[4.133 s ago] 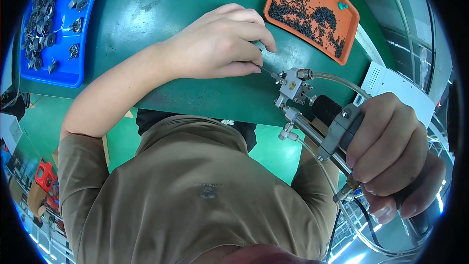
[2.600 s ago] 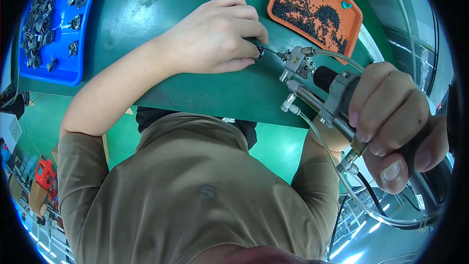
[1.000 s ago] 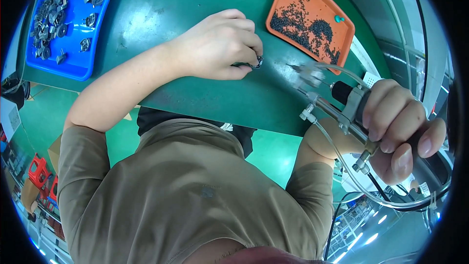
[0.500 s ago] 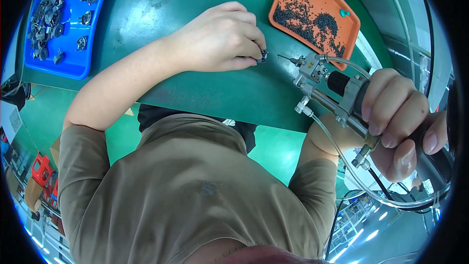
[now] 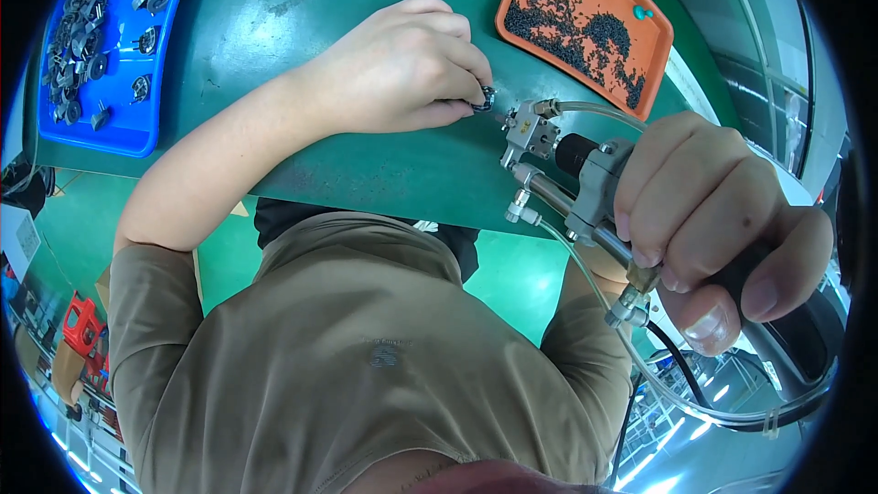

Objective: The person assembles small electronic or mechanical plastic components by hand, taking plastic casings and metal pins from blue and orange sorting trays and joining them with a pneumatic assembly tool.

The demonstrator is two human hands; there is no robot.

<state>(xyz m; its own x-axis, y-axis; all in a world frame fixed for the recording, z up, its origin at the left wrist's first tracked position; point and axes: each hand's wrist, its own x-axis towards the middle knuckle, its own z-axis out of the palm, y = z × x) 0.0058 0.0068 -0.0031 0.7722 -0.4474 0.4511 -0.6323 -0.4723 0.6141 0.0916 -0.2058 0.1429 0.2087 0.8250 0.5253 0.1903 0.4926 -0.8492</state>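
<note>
Over the green tabletop, my left hand pinches a small dark round part between thumb and fingers; most of it is covered by the fingertips. My right hand wraps round the black handle of a metal dispensing gun fitted with clear hoses. The gun points left, and its narrow tip meets or nearly meets the part; I cannot tell if they touch. Similar grey and black wheel-like parts are heaped in a blue tray at the far left.
An orange tray at the far right holds many tiny black pieces and two blue-green knobs. The green table ends just in front of my body. Hoses trail from the gun at lower right. A red stool stands on the floor at left.
My right hand has brought the gun leftward, so its tip is now at the part. My left hand keeps its pinch and has shifted only slightly.
</note>
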